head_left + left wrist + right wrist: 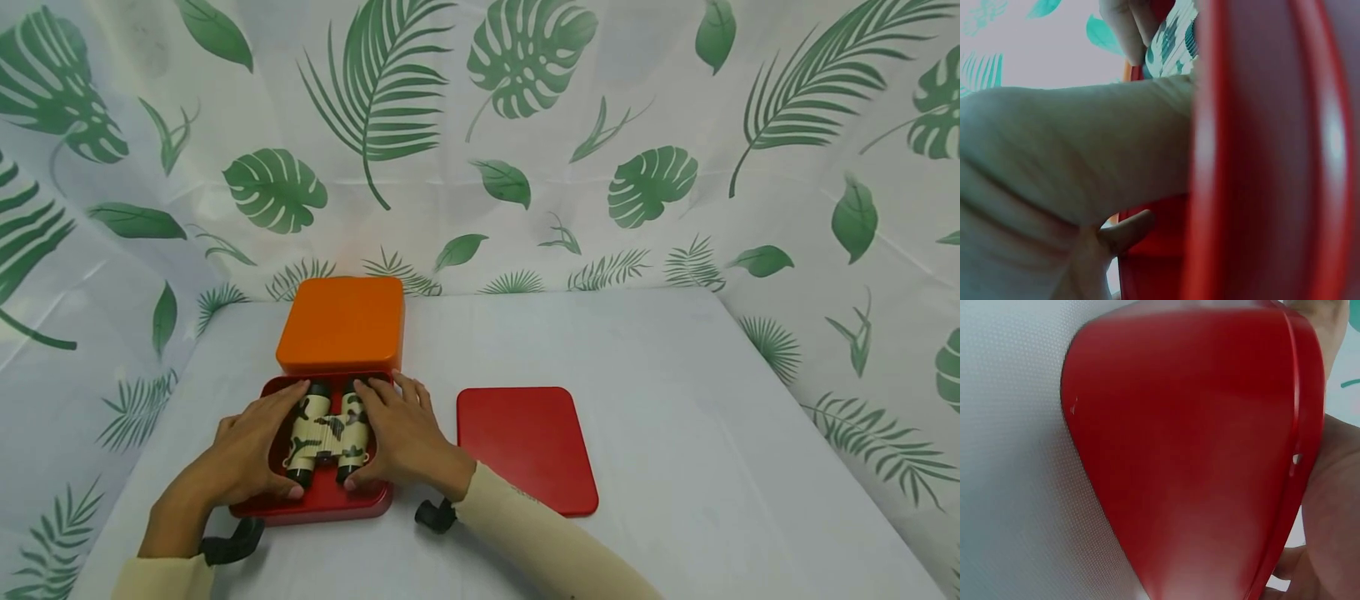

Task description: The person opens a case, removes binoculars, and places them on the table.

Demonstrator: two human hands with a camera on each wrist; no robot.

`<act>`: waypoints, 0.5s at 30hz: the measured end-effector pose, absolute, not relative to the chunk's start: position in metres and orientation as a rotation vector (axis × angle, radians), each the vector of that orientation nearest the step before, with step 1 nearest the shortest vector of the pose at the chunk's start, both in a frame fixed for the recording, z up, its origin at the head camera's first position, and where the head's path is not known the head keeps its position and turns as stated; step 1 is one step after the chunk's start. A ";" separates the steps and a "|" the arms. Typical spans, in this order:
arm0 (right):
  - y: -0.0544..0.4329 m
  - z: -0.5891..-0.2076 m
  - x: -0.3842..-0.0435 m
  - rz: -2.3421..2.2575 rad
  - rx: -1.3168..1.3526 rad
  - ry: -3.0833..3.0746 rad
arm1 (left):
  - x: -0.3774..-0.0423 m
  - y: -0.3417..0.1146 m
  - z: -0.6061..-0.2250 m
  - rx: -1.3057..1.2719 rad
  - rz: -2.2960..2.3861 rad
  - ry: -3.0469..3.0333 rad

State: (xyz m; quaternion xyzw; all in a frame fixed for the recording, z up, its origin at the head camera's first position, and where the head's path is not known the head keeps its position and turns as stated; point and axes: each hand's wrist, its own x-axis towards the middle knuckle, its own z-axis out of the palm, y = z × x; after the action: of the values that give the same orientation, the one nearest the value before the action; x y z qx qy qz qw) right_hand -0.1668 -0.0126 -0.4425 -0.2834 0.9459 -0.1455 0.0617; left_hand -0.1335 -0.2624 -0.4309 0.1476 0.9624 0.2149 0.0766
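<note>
Binoculars [327, 435] in cream, black and olive camouflage lie within a red open box [330, 507]. On their left side my left hand [243, 450] holds them, fingertips at the far end of the barrel and thumb by the near end. My right hand [405, 433] grips the other barrel in the same way, thumb at its near end. In the left wrist view the red box wall covers much of the binoculars [1172, 40]. The right wrist view is filled by the outer wall of the red box [1191, 437], which hides the binoculars.
An orange box or lid [343, 323] stands right behind the red box. To the right, a flat red lid [525, 446] lies on the white table [660, 467], partly behind my right forearm. Leaf-printed cloth [555, 200] hangs behind and at both sides.
</note>
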 end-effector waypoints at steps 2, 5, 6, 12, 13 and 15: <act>-0.013 -0.442 -0.167 -0.436 -0.851 2.863 | -0.134 -0.262 -0.431 0.441 0.645 2.877; -0.014 -0.442 -0.168 -0.419 -0.839 2.866 | -0.135 -0.262 -0.431 0.443 0.642 2.868; -0.014 -0.442 -0.168 -0.416 -0.836 2.867 | -0.136 -0.262 -0.431 0.442 0.641 2.866; -0.015 -0.443 -0.169 -0.385 -0.821 2.878 | -0.139 -0.261 -0.432 0.444 0.635 2.872; -0.015 -0.443 -0.169 -0.382 -0.815 2.881 | -0.139 -0.261 -0.433 0.438 0.636 2.872; -0.016 -0.444 -0.169 -0.383 -0.804 2.885 | -0.139 -0.261 -0.432 0.431 0.644 2.876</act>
State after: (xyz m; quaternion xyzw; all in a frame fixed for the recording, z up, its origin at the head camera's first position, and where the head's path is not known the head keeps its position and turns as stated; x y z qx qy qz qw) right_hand -0.1691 -0.0158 -0.4437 -0.2657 0.9538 -0.1266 0.0609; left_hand -0.1390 -0.2609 -0.4323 0.1441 0.9624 0.2154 0.0815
